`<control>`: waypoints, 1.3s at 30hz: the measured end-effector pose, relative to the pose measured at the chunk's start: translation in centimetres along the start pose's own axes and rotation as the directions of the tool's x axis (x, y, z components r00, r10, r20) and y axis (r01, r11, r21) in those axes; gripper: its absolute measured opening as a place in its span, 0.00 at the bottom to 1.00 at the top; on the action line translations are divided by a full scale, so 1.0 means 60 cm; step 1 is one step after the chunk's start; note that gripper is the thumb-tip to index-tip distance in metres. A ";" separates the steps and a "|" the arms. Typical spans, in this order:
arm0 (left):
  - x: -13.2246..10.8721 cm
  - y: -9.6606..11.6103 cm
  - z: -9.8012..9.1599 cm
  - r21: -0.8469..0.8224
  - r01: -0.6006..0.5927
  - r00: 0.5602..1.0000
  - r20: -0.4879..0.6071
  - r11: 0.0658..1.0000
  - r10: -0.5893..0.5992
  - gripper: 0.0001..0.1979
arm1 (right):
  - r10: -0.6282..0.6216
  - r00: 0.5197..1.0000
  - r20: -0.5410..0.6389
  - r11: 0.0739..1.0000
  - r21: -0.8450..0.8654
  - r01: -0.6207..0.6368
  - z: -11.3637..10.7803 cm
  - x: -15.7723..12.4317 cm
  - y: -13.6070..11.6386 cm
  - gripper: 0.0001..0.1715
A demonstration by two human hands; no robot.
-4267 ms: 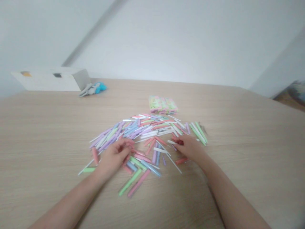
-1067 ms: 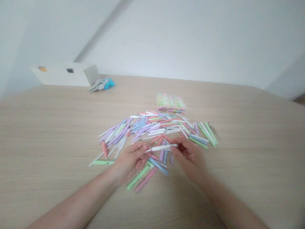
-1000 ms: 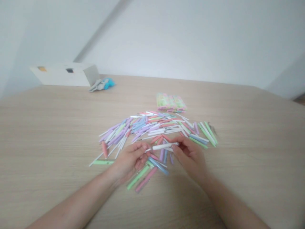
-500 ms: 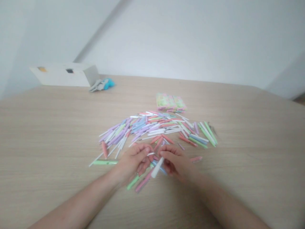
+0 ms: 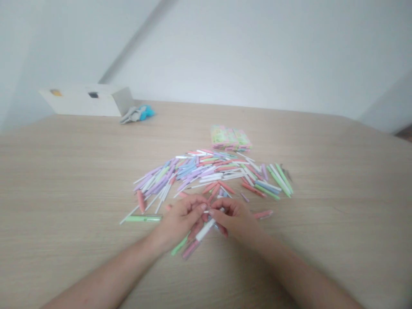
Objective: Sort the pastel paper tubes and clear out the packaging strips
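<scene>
My right hand (image 5: pixel 237 218) is closed on a white pen barrel (image 5: pixel 204 230), which slants down to the left. Fingertips of my left hand (image 5: pixel 183 219) pinch a small white piece right by the barrel's upper end; its exact kind is too blurred to tell. Whether the two parts touch, I cannot tell. Beneath the hands lie a pink pen (image 5: pixel 190 249) and a light green pen (image 5: pixel 179 245), both partly covered. Just beyond is a wide spread of pen parts (image 5: pixel 206 171): barrels in purple, white, blue, coral and green, with thin white refills among them.
Behind the spread sits a stack of green and pink packets (image 5: pixel 230 137). A white box (image 5: pixel 86 103) stands at the back left, with a grey and blue crumpled item (image 5: pixel 138 114) beside it. Green and white pens (image 5: pixel 280 180) lie at the right. A wall rises behind the table (image 5: pixel 322 171).
My hands have come closer together, and the fingertips now nearly meet. The white barrel has shifted left and now overlaps the pink pen in view.
</scene>
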State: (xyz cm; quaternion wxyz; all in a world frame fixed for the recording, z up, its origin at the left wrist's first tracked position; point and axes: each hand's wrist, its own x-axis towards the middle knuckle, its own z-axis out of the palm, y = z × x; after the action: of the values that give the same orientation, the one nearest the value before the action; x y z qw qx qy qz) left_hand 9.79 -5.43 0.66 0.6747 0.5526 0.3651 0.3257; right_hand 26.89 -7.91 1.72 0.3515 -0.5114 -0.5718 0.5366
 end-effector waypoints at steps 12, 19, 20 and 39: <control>0.005 0.007 -0.018 0.062 -0.016 0.993 -0.113 0.998 0.023 0.14 | 0.017 0.997 -0.069 0.982 0.189 -0.003 -0.011 0.002 -0.005 0.11; 0.011 0.000 -0.036 0.576 -0.111 0.969 -0.118 0.810 0.216 0.10 | 0.023 0.996 -0.082 0.964 0.267 -0.001 -0.013 0.006 0.007 0.14; 0.011 -0.002 -0.038 0.594 -0.120 0.969 -0.103 0.796 0.223 0.11 | 0.028 0.996 -0.088 0.964 0.266 -0.004 -0.013 0.006 0.007 0.14; -0.003 0.018 -0.022 0.272 -0.094 0.979 -0.152 0.958 0.139 0.13 | -0.009 0.998 -0.057 0.940 0.341 0.028 -0.013 0.010 0.016 0.16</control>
State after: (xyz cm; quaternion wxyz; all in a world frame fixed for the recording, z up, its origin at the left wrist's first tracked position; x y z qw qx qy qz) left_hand 8.56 -4.72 1.61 0.5414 0.6282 0.4278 0.3594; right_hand 27.68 -7.21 0.82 0.4557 -0.4516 -0.4649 0.6101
